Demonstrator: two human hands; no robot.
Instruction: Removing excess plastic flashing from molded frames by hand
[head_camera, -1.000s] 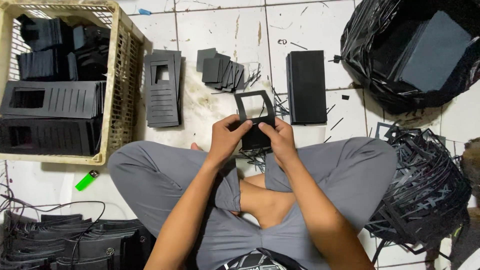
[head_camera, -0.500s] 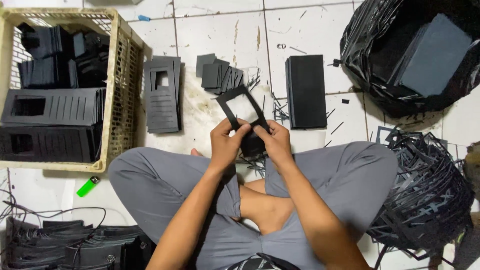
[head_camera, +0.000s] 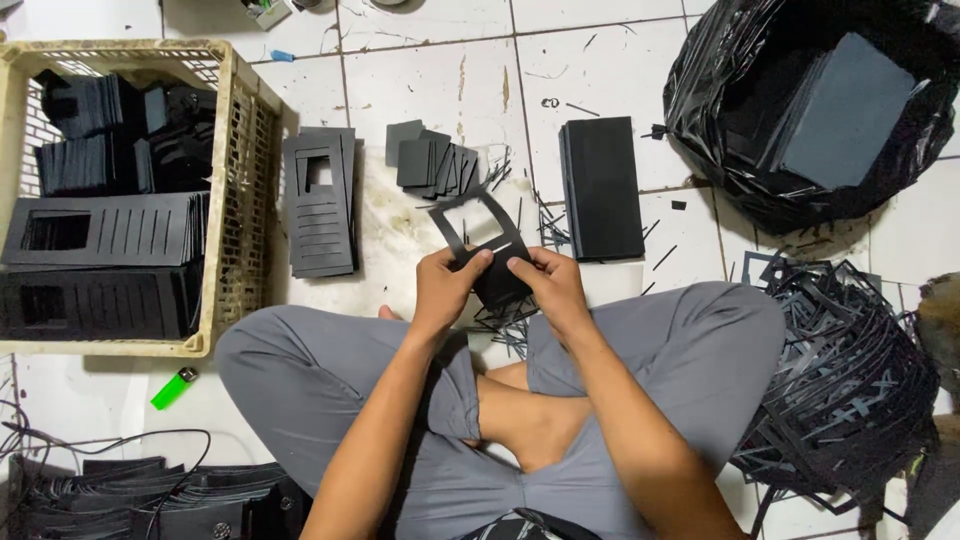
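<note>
Both hands, left hand (head_camera: 447, 285) and right hand (head_camera: 548, 285), are pinching a black card (head_camera: 490, 255) with a window cut-out over the lap. Finished-looking cards are filling the crate (head_camera: 232, 200) at far left; an uncut stack (head_camera: 602, 185) is waiting at right.

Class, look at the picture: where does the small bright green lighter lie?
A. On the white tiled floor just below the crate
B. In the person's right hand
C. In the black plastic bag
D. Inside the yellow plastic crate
A: the small bright green lighter lies on the white tiled floor, just below the yellow plastic crate, beside the person's knee.
</note>
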